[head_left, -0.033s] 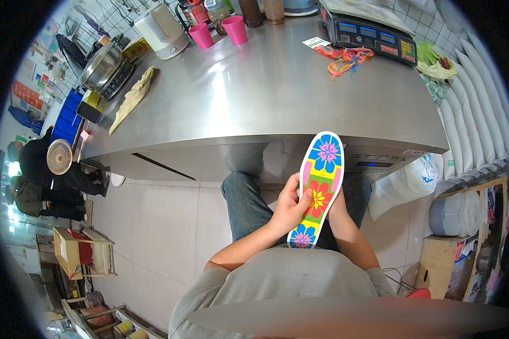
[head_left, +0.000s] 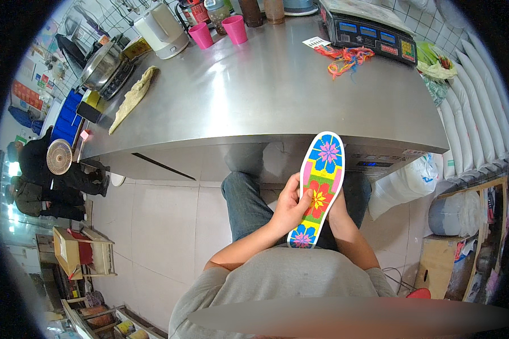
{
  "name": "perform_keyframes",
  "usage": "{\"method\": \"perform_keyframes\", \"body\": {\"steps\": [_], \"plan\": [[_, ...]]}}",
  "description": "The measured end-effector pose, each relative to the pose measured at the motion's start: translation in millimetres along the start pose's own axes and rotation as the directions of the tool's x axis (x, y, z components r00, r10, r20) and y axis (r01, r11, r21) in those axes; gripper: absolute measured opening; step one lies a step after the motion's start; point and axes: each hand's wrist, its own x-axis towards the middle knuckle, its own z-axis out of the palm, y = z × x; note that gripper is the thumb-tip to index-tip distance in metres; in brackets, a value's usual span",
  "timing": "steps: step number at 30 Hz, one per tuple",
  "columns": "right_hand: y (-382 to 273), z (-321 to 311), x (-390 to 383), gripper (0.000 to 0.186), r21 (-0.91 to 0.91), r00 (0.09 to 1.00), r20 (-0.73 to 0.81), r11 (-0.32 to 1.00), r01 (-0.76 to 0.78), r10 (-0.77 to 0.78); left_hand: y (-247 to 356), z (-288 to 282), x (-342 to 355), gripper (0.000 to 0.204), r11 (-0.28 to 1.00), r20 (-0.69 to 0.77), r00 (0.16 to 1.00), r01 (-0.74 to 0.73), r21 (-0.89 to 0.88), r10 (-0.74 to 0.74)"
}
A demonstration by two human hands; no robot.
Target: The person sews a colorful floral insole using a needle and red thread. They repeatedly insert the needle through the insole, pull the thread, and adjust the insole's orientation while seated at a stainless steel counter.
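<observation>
A white-edged insole [head_left: 324, 175] with bright blue, red, yellow and pink flower patterns is held upright over my lap, its toe end near the counter's front edge. My left hand [head_left: 291, 208] grips its left side, thumb lying across the red flower and fingers going behind. On the far side of the insole's right edge is my right hand [head_left: 337, 210]. Its fingers are hidden behind the insole, so their grip does not show. On the counter lies a tangle of red, orange and blue yarn [head_left: 345, 60].
A steel counter [head_left: 226, 107] spans the front, with a black digital scale [head_left: 370, 37], two pink cups [head_left: 234, 30], a white kettle [head_left: 162, 31], a steel pot [head_left: 102, 66] and a cream cloth [head_left: 133, 100]. White sacks [head_left: 464, 121] stand right. Two people [head_left: 45, 186] are far left.
</observation>
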Motion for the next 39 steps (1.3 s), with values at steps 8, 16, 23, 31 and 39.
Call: {"method": "perform_keyframes", "body": {"steps": [8, 16, 23, 31, 39], "plan": [[-3, 5, -9, 0.032, -0.01, 0.998, 0.028, 0.998, 0.06, -0.06, 2, 0, 0, 0.028, 0.998, 0.029, 0.998, 0.054, -0.045, -0.053], [-9, 5, -11, 0.023, -0.134, 0.999, -0.044, 0.99, -0.03, 0.025, 0, -5, -2, 0.032, 0.986, 0.032, 0.994, 0.105, -0.129, -0.102], [0, -4, -3, 0.027, -0.043, 0.999, 0.042, 0.999, -0.015, 0.017, 1, -4, 0, 0.033, 0.992, 0.056, 0.994, 0.103, -0.075, -0.099], [-46, 5, -9, 0.013, -0.851, 0.726, 0.295, 0.175, 0.495, -0.621, -7, -15, 1, 0.019, 0.967, -0.09, 0.996, 0.021, 0.253, 0.001], [-40, 19, -3, 0.011, -0.622, 0.513, 0.728, -0.125, 0.773, -0.454, -10, -20, 0, 0.02, 0.878, -0.044, 0.997, -0.029, 0.477, 0.056]]}}
